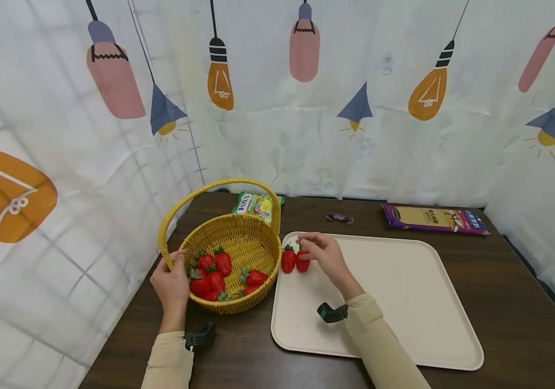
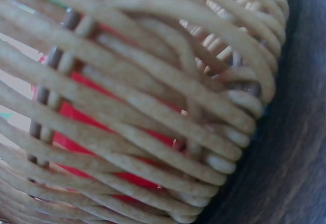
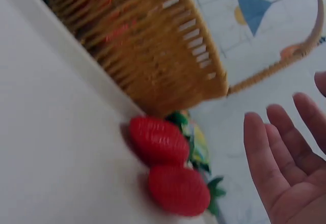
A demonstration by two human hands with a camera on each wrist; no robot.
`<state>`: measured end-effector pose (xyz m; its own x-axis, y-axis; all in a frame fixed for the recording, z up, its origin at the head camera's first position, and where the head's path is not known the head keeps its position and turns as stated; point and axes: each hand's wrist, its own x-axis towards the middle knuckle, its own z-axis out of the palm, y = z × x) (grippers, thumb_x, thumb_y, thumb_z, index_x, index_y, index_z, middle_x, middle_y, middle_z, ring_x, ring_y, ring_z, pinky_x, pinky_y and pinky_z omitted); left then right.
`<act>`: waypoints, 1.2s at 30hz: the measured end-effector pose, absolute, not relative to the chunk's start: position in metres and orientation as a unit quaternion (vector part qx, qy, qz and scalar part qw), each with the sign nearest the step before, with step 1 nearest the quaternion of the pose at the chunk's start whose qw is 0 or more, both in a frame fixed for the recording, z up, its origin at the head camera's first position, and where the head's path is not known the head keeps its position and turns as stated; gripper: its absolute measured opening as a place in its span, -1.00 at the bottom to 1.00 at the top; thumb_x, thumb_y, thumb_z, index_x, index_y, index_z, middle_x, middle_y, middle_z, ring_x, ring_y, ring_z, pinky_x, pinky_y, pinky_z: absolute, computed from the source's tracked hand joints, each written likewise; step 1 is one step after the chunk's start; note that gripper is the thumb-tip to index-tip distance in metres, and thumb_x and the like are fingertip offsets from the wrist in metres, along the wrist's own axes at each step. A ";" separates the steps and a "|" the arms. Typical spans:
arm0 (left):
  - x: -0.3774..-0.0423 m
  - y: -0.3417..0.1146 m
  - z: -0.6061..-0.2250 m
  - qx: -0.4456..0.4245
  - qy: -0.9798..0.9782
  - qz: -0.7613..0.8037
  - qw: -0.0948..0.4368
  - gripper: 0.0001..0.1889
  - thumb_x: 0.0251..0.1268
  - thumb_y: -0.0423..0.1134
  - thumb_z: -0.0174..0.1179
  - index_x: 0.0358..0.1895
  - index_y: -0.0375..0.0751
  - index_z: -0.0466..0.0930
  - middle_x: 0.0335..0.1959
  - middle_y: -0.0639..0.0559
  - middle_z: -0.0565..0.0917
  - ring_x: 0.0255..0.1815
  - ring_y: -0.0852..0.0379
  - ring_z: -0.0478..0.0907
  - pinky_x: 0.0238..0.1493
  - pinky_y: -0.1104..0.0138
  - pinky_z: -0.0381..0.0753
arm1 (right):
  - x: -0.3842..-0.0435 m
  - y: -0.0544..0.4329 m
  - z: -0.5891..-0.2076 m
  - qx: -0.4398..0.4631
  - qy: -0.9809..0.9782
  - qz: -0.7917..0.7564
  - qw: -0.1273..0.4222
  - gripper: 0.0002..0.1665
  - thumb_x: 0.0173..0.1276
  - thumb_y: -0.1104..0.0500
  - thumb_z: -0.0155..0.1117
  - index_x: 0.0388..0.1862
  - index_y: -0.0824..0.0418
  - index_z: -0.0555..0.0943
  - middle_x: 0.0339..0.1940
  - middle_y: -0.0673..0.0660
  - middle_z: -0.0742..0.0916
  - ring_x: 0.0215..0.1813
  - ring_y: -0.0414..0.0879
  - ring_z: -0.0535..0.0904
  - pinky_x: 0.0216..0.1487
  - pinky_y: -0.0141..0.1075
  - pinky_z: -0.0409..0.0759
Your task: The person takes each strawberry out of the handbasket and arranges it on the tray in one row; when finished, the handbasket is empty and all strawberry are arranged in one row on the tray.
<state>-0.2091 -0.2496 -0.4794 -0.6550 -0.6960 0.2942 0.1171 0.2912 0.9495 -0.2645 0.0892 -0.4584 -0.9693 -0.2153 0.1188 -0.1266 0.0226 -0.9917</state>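
A yellow woven basket [image 1: 231, 309] with a tall arched handle stands on the left, several red strawberries [image 1: 223, 263] inside it. My left hand [image 1: 170, 283] grips its left rim beside the foot of the handle; in the left wrist view, the basket's weave [image 2: 127, 96] fills most of the picture, with red showing through. Two more strawberries [image 1: 288, 259] lie side by side at the left end of a cream tray [image 1: 379, 302]. Over them is my right hand [image 1: 327, 258], overlapping one in the head view. From the right wrist, its fingers [image 3: 293, 152] look loosely spread, apart from both strawberries [image 3: 178, 189].
Behind the basket lies a green FOX'S packet [image 1: 258, 205]. A small purple wrapped candy [image 1: 339, 218] and a long purple packet [image 1: 435, 218] lie on the dark wooden table [image 1: 515, 302] beyond the tray. A patterned curtain [image 1: 277, 140] encloses the back and sides.
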 end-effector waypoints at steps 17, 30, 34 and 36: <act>-0.207 -0.251 -0.482 0.203 -0.721 -0.554 0.363 -0.76 0.40 -0.20 0.11 -0.20 -0.20 0.77 -0.56 -0.15 0.60 -0.66 0.17 0.12 -0.57 0.35 0.17 | -0.252 0.020 -0.399 -0.311 0.751 -0.568 0.128 -0.64 0.38 0.29 0.25 0.11 0.41 0.58 0.06 0.30 0.68 0.01 0.08 0.62 -0.03 -0.34 0.56; -0.209 -0.250 -0.479 0.197 -0.718 -0.558 0.367 -0.76 0.39 -0.21 0.12 -0.21 -0.22 0.76 -0.50 -0.20 0.63 -0.70 0.19 0.07 -0.60 0.36 0.15 | -0.293 -0.010 -0.433 -0.355 0.770 -0.488 0.207 -0.55 0.35 0.19 0.31 0.20 0.30 0.56 0.11 0.23 0.67 0.01 -0.17 0.63 0.00 -0.36 0.57; -0.210 -0.250 -0.479 0.200 -0.715 -0.558 0.371 -0.76 0.39 -0.21 0.12 -0.21 -0.24 0.76 -0.35 -0.28 0.68 -0.64 0.17 0.11 -0.50 0.34 0.18 | -0.300 -0.014 -0.431 -0.369 0.772 -0.455 0.249 -0.54 0.33 0.23 0.33 0.19 0.32 0.56 0.10 0.22 0.68 0.02 -0.14 0.62 0.00 -0.35 0.57; -0.211 -0.249 -0.479 0.200 -0.712 -0.560 0.373 -0.76 0.39 -0.20 0.12 -0.21 -0.25 0.76 -0.29 -0.27 0.70 -0.60 0.18 0.16 -0.44 0.33 0.20 | -0.303 -0.016 -0.430 -0.367 0.776 -0.439 0.264 -0.56 0.32 0.24 0.34 0.17 0.33 0.57 0.03 0.18 0.70 -0.01 -0.15 0.62 -0.02 -0.35 0.56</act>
